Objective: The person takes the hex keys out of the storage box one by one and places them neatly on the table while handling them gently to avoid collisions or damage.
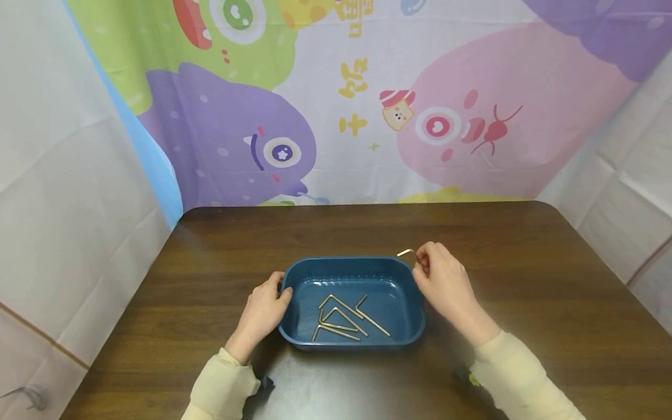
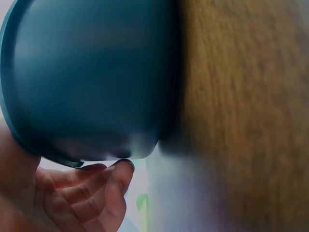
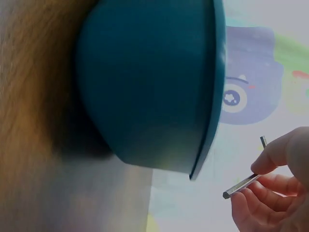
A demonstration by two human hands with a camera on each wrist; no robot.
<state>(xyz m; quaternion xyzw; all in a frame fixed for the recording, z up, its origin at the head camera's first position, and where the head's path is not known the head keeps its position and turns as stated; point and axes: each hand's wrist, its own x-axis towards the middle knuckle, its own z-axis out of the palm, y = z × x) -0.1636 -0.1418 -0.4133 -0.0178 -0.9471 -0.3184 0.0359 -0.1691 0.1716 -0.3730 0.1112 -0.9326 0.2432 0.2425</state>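
A blue rectangular tray point(image 1: 352, 345) with rounded corners stands on the table in the head view. Several brass-coloured hex keys point(image 1: 375, 324) lie loosely overlapped on its bottom, left of centre. My left hand point(image 1: 262, 309) grips the tray's left end, thumb over the rim and fingers along the outer wall, as the left wrist view also shows. Past the tray's far right corner, my right hand point(image 1: 446, 283) pinches one L-shaped hex key point(image 1: 405, 252) between thumb and fingers. In the right wrist view that hex key point(image 3: 241, 185) is beside the tray wall, apart from it.
The dark wooden table point(image 1: 236, 245) extends around the tray on all sides. Behind it hangs a cartoon-printed curtain point(image 1: 357, 169). Pale hanging sheets point(image 1: 79, 204) flank both sides, and a metal handle point(image 1: 31, 396) shows at lower left.
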